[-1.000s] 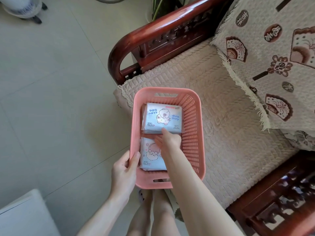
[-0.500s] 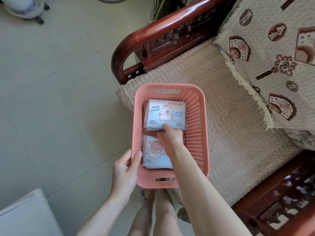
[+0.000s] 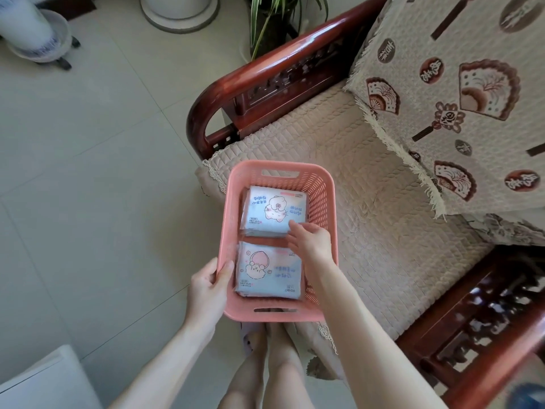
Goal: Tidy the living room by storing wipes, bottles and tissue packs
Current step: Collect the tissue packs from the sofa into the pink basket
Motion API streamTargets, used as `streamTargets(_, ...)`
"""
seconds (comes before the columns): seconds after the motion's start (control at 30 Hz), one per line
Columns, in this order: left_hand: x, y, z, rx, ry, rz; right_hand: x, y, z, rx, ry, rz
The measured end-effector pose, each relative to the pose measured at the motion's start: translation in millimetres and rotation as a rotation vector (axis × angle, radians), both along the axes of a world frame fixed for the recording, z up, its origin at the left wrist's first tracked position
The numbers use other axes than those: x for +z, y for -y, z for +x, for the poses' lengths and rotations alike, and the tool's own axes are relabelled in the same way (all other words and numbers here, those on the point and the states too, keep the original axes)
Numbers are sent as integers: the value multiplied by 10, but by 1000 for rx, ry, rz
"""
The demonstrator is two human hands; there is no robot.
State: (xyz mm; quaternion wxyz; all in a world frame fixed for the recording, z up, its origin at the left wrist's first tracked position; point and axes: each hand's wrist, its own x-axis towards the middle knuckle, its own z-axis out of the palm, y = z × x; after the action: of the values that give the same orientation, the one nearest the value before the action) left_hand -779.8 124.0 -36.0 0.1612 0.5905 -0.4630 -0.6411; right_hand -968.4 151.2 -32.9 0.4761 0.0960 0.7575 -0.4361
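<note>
A pink perforated basket [image 3: 323, 208] sits at the front edge of the sofa seat, partly over the floor. Two pale blue tissue packs lie flat inside: the far pack [image 3: 272, 212] shows a cat drawing, the near pack [image 3: 267, 271] a peach figure. My left hand [image 3: 208, 286] grips the basket's left rim, thumb inside. My right hand [image 3: 309, 240] reaches into the basket, fingers spread and relaxed, fingertips touching the far pack's near right corner. It holds nothing.
The wooden sofa has a curved red armrest [image 3: 250, 81], a beige quilted seat pad [image 3: 368, 202] and a fan-patterned throw [image 3: 457, 98]. A potted plant [image 3: 274, 22] stands behind the armrest. A white box [image 3: 44, 379] sits bottom left on the tiled floor.
My right hand slid from the gap between the packs to the right, off the near pack, which now shows fully. The left hand keeps its grip on the rim.
</note>
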Motion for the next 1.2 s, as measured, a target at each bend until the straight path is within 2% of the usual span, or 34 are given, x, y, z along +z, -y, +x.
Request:
streamTargets(0.2, 196, 257, -147, -234, 81, -116, 521, -236, -467, 282, -475, -79)
streamTargets(0.33, 396, 402, -365, -439, 110, -173, 756, -557, -820, 505, -715, 25)
streamTargets(0.4, 481, 480, -457, -560, 137, -195, 804, -710, -948, 617, -716, 112)
streamTargets(0.5, 691, 448, -657, -748, 149, -235, 892, -1118, -1113, 629, -569, 185)
streamTargets(0.67, 1058, 89, -1015, -944, 66, -173, 982, -1990, -1186, 515, -420, 181)
streamTargets(0.77, 1188, -299, -1193, -1024, 76, -192, 1063, -2577, -1117, 415, -405, 137)
streamTargets(0.97, 1335, -1477, -1423, -886, 22, -340, 1225, -3992, -967, 130, -456, 136)
streamTargets(1.2, 1338, -2929, -1556, -864, -4, -192, 1312, -5586, -772, -154, -450, 181)
